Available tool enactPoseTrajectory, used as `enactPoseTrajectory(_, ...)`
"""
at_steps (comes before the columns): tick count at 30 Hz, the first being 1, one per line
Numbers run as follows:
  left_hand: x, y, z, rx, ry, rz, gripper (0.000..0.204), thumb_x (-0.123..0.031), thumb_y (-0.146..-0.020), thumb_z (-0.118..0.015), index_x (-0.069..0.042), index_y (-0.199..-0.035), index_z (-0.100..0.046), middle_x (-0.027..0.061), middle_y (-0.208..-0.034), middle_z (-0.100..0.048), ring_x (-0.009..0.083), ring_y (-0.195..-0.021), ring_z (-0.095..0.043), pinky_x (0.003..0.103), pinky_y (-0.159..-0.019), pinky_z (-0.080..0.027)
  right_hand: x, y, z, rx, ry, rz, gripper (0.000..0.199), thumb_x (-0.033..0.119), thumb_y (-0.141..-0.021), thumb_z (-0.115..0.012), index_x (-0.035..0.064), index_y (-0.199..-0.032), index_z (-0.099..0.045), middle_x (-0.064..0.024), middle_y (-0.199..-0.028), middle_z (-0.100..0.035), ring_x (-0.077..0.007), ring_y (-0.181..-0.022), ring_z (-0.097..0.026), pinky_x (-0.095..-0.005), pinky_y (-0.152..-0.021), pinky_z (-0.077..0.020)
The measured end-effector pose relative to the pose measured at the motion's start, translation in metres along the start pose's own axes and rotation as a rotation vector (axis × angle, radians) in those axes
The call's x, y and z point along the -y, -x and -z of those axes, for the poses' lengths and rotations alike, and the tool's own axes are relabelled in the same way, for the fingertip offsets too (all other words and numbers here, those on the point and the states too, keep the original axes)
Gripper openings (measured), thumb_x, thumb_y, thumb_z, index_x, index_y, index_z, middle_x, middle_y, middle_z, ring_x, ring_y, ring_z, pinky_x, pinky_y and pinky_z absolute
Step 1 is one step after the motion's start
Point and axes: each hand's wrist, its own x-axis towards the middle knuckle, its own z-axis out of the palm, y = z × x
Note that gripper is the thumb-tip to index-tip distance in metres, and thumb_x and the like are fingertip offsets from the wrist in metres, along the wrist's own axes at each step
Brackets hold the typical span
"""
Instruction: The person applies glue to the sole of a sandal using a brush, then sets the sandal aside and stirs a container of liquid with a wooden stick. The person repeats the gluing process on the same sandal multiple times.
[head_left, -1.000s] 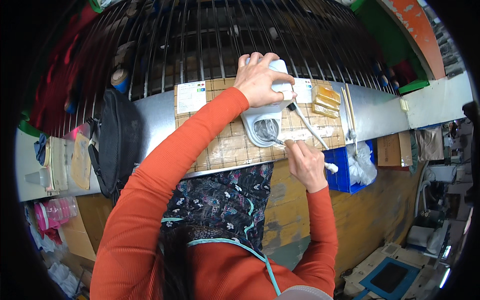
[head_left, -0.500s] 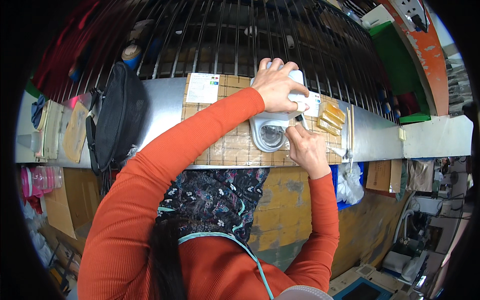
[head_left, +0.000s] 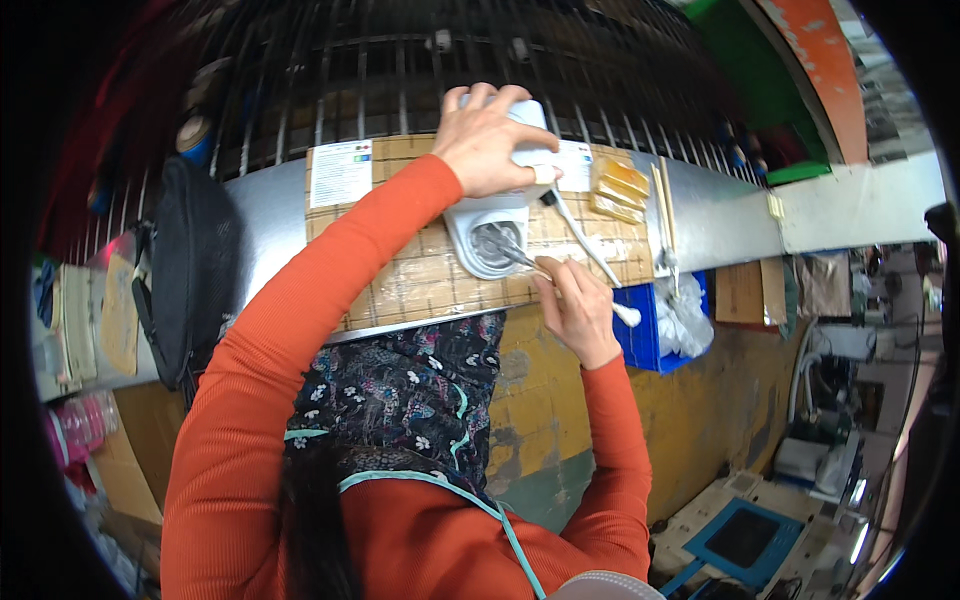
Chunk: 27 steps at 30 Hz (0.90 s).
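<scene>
A white appliance (head_left: pixel 487 215) with a rounded front base stands on the checked mat (head_left: pixel 400 270). In that base is a round, grey, cup-like hollow (head_left: pixel 494 243). My left hand (head_left: pixel 492 150) is spread over the appliance's upper part, fingers over its top and thumb at its side, gripping it. My right hand (head_left: pixel 580 305), in front and to the right, pinches a thin stick-like tool (head_left: pixel 522 257). The tool's dark, silvery end reaches into the hollow; its exact kind I cannot make out. A white, fluffy-looking tip (head_left: pixel 627 315) shows beside my right hand.
A white cord (head_left: pixel 588 240) runs from the appliance toward the mat's front edge. Stacked yellowish blocks (head_left: pixel 618 190) and thin sticks (head_left: pixel 664 210) lie to the right. A printed sheet (head_left: pixel 341 174) and black bag (head_left: pixel 195 270) are left. Metal bars (head_left: pixel 400 90) line the back.
The whole view has shifted, moving the bench leftward. My right hand has drawn back slightly from the appliance, and the tool's end now shows in the hollow. My left hand keeps its grip.
</scene>
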Motion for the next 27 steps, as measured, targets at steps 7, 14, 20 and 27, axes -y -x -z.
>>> enactPoseTrajectory(7, 0.001, -0.002, 0.001, -0.016, 0.012, -0.020, 0.038, -0.059, -0.072, -0.067, -0.035, -0.100, -0.074, 0.0093, -0.130, -0.052, 0.0311, -0.119, -0.042, 0.050, -0.102, -0.023, -0.010, -0.027, -0.003, -0.091, 0.123, 0.080, 0.014, 0.000, -0.076, -0.065, 0.0068, -0.087, -0.062, -0.0078, -0.078, -0.055, -0.0249, -0.072, -0.059, -0.0367, -0.061, -0.0477)
enactPoseTrajectory(14, 0.001, 0.000, -0.002, -0.004, 0.011, 0.012, 0.032, -0.050, -0.072, -0.070, -0.035, -0.100, -0.074, 0.0100, -0.132, -0.051, 0.0299, -0.122, -0.041, 0.049, -0.107, -0.020, -0.011, -0.026, -0.012, 0.029, -0.153, -0.132, 0.005, 0.005, -0.083, -0.066, 0.0048, -0.087, -0.063, -0.0088, -0.076, -0.060, -0.0305, -0.066, -0.061, -0.0377, -0.058, -0.0477)
enactPoseTrajectory(20, 0.001, 0.001, -0.005, -0.015, -0.003, 0.012, 0.032, -0.052, -0.072, -0.070, -0.035, -0.099, -0.074, 0.0095, -0.131, -0.051, 0.0296, -0.121, -0.042, 0.049, -0.107, -0.020, -0.007, -0.023, -0.010, -0.056, -0.090, -0.019, 0.008, 0.002, -0.080, -0.068, 0.0058, -0.086, -0.064, -0.0075, -0.072, -0.059, -0.0267, -0.061, -0.060, -0.0357, -0.054, -0.0457)
enactPoseTrajectory(27, 0.000, 0.001, -0.003, -0.022, -0.006, 0.015, 0.033, -0.054, -0.072, -0.070, -0.035, -0.098, -0.075, 0.0090, -0.131, -0.051, 0.0302, -0.121, -0.041, 0.050, -0.106, -0.020, 0.013, 0.006, -0.005, -0.115, 0.009, -0.060, 0.011, -0.001, -0.078, -0.067, 0.0063, -0.087, -0.065, -0.0069, -0.070, -0.057, -0.0242, -0.058, -0.058, -0.0327, -0.051, -0.0435)
